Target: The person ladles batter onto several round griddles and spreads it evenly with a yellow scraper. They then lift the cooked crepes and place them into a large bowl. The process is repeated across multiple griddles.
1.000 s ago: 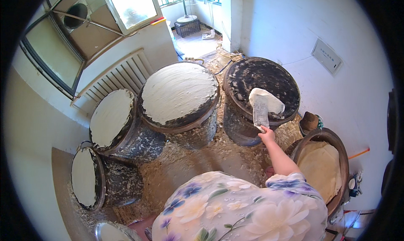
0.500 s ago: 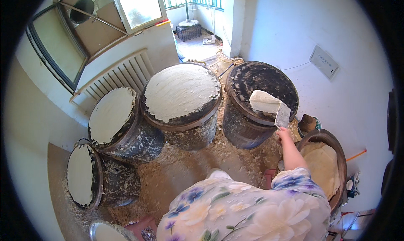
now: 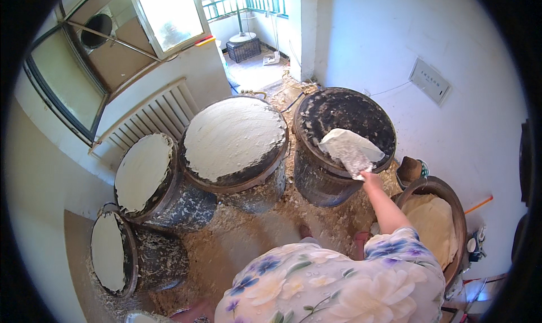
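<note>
My right hand (image 3: 371,181) is closed around the handle of a flat metal scraper (image 3: 354,159) with a pale-smeared rectangular blade. Its blade rests against a thick mound of pale dough-like paste (image 3: 345,139) on the near side of a round, dark barrel top (image 3: 330,106). Most of that top shows black, with scattered pale bits. Left of it, a large barrel top carries a smooth pale layer (image 3: 234,134) spread nearly to its dark rim. My left hand does not show; my flowered clothing covers the lower middle.
Two smaller barrels with pale-coated tops (image 3: 145,170) (image 3: 107,252) stand at the left. Beside my right arm is a brown tub (image 3: 449,190) of pale dough. A radiator (image 3: 149,120) lines the left wall. Crumbs litter the brown floor (image 3: 248,244).
My right hand has moved slightly left with the scraper, whose blade has turned flatter over the paste. The paste mound sits wider on the dark top, and the whole view has shifted a little.
</note>
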Motion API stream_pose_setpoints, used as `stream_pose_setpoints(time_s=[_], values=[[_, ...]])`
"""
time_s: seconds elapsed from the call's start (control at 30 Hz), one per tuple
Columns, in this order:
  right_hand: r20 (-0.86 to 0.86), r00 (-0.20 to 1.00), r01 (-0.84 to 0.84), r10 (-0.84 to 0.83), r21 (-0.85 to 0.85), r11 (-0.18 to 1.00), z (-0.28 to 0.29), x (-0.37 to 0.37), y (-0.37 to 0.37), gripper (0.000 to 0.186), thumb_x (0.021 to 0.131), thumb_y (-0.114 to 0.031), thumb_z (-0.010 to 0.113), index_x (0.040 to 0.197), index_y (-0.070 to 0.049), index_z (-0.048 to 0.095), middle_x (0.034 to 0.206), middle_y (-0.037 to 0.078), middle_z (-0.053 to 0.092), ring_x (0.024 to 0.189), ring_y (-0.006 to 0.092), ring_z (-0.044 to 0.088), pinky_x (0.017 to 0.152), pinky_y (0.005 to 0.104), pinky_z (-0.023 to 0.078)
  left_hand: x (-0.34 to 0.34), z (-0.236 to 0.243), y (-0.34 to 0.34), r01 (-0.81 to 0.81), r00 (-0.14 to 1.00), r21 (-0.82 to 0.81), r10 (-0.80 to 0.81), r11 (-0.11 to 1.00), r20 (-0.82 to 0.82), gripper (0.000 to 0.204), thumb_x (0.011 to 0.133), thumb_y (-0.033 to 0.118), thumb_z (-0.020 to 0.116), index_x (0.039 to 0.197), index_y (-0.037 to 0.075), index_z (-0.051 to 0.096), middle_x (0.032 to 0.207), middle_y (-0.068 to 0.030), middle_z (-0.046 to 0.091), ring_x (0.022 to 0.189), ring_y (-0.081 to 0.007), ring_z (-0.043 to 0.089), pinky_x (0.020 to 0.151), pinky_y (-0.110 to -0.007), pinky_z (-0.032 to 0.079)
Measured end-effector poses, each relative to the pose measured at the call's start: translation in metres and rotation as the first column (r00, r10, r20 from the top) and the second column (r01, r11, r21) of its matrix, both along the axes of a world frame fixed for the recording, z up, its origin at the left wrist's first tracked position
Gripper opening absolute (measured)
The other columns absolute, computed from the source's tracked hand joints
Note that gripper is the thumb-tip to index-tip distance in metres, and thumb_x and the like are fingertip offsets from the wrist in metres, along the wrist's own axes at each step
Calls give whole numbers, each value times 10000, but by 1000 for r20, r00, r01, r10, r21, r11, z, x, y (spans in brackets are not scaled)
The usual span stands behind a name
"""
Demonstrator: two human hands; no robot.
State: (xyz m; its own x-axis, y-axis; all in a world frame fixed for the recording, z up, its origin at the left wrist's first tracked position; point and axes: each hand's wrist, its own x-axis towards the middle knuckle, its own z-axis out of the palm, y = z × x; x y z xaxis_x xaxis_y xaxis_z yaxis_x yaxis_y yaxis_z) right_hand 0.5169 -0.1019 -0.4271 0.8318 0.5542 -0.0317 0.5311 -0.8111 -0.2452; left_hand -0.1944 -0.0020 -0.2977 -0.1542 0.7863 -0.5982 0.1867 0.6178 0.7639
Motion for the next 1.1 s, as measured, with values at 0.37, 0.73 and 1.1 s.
stream_pose_setpoints(time_s=[0.37, 0.73, 1.1], values=[[-906, 422, 852, -27, 386, 353, -20, 26, -3, 604, 698, 78, 615, 1246, -129, 467, 700, 29, 548, 404, 85, 406, 355, 227, 310, 72, 3, 51, -248, 925, -67, 256, 967, 280, 333, 837, 307, 532, 1075, 75, 509, 877, -60, 580, 568, -128, 458, 442, -238, 306], [-29, 993, -114, 114, 12, 993, 10, 52, 19, 284, 772, -110, 525, 989, -245, 650, 929, 132, 629, 855, 283, 610, 740, 399, 471, 150, 46, 89, -153, 878, 39, 118, 987, 463, 326, 826, 327, 537, 1057, 98, 512, 795, -28, 597, 435, -87, 471, 291, -183, 298], [-887, 461, 801, 5, 419, 428, -30, 72, 0, 499, 668, 50, 642, 1136, -112, 575, 776, 54, 611, 491, 123, 483, 438, 267, 381, 188, 77, 90, -396, 800, 113, 283, 911, 529, 316, 805, 368, 542, 1019, 137, 538, 791, 4, 589, 443, -80, 450, 318, -194, 276]])
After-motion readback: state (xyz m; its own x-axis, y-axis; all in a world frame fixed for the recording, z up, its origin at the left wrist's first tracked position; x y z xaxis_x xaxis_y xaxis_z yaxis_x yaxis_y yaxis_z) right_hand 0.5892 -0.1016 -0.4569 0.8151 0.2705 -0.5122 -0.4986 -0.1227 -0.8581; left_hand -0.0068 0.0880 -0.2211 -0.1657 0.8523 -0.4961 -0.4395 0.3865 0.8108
